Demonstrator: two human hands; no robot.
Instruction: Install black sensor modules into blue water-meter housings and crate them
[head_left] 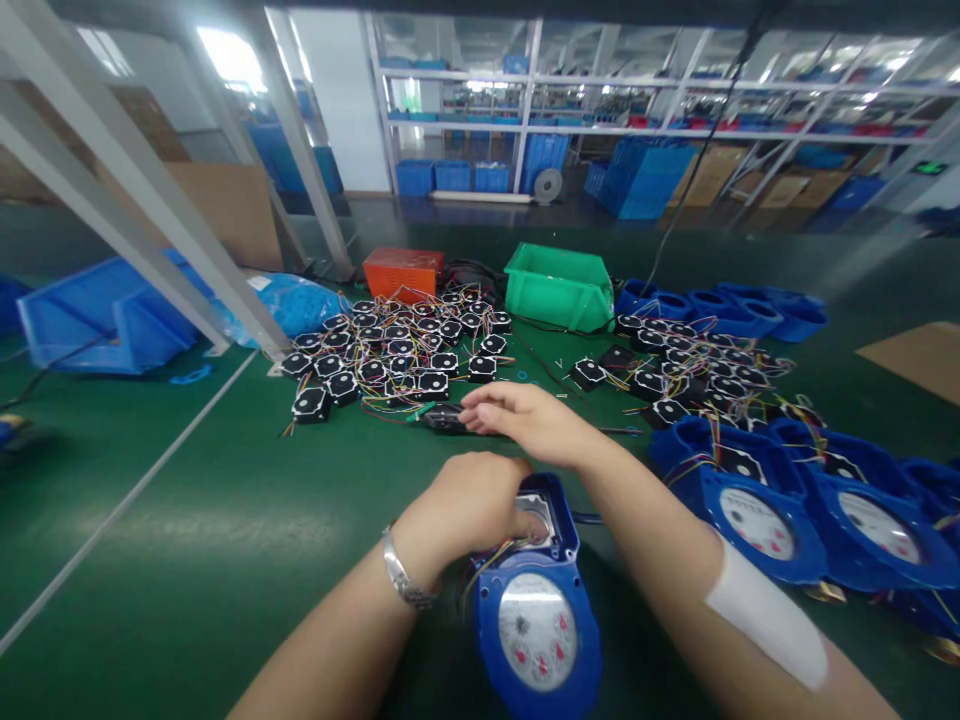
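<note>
In front of me stands a blue water meter (pixel 537 630) with a round white dial, its upper compartment uncovered. My left hand (pixel 476 500), wearing a metal watch band, grips the compartment's left side, with a digit pressed down inside on a white-edged module (pixel 546 512). Thin coloured wires (pixel 491 555) come out beside that hand. Farther forward, my right hand (pixel 525 420) reaches leftward over a black electric screwdriver (pixel 442 418) lying on the bench. Its fingers are stretched out and partly cover the tool; whether they touch it I cannot tell.
Many black wired modules (pixel 373 370) lie beyond my hands, with another group (pixel 664 382) at right. Blue meters (pixel 757 525) line the right side. An orange box (pixel 405 270), a green bin (pixel 559 285) and blue housings (pixel 735 310) stand behind. Metal posts (pixel 300 130) rise at left.
</note>
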